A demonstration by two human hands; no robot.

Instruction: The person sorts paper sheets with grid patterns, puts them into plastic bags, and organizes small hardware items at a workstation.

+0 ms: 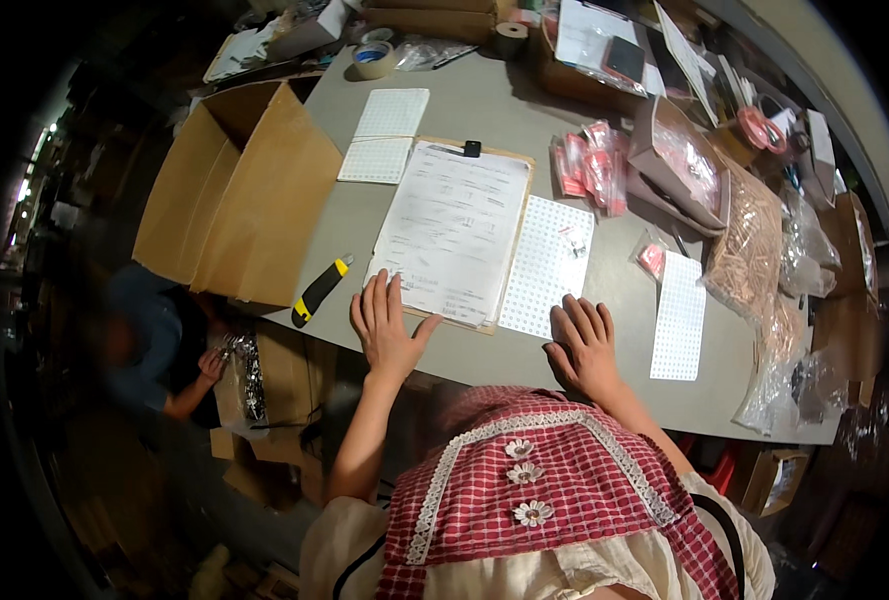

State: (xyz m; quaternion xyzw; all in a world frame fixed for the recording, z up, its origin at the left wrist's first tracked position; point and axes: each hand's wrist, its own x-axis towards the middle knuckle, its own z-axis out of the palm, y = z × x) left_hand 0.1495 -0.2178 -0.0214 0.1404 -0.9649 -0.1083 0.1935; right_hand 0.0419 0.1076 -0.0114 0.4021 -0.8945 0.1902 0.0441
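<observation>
My left hand [386, 330] lies with its fingers spread at the lower left corner of a clipboard's paper [454, 230], its fingertips touching the sheet's edge. A black clip [472, 149] holds the paper at the far end. My right hand [586, 345] rests flat on the near edge of a white sticker sheet [549, 262], which lies right beside the clipboard. Neither hand holds anything. Left of my left hand lies a yellow and black utility knife [321, 291]. Another sticker sheet [678, 318] is to the right of my right hand.
A cardboard box [254, 200] stands at the left edge. Beyond the clipboard are a banded sheet stack [383, 136] and tape rolls [373, 60]. Red packets [589, 168], an open box [676, 165] and a bag of small parts [746, 240] fill the right. A co-worker [149, 340] works lower left.
</observation>
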